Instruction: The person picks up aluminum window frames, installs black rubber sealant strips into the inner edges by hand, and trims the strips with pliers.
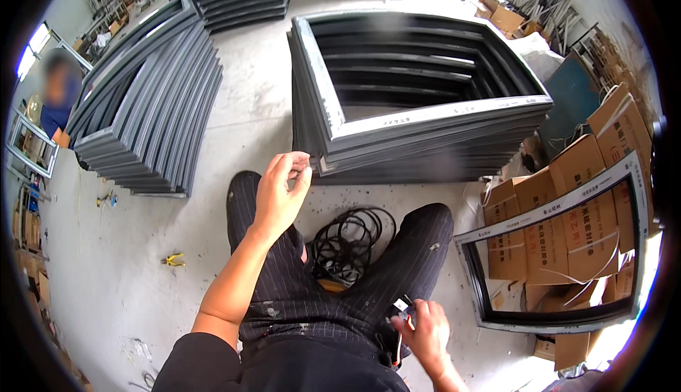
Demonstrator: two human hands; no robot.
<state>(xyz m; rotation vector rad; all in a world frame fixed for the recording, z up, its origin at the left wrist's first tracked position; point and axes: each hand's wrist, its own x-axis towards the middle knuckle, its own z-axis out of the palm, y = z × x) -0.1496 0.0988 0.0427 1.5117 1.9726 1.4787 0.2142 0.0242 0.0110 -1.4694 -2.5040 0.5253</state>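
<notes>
My left hand (281, 188) is raised at the near left corner of a stack of dark window frames (425, 119). Its thumb and fingers are curled together by that corner; whatever is between them is too small to make out. Beside my right thigh, my right hand (428, 331) closes around a small dark object (403, 305) with a white patch. The fingers cover most of it, so its kind is unclear. The top frame of the stack has pale protective film on its face.
Black cable or strip (351, 239) lies coiled between my legs. Yellow-handled pliers (173, 259) rest on the floor at left. Another frame stack (152, 108) stands far left, near a person (58, 98). At right, a single frame (550, 220) leans against cardboard boxes (592, 239).
</notes>
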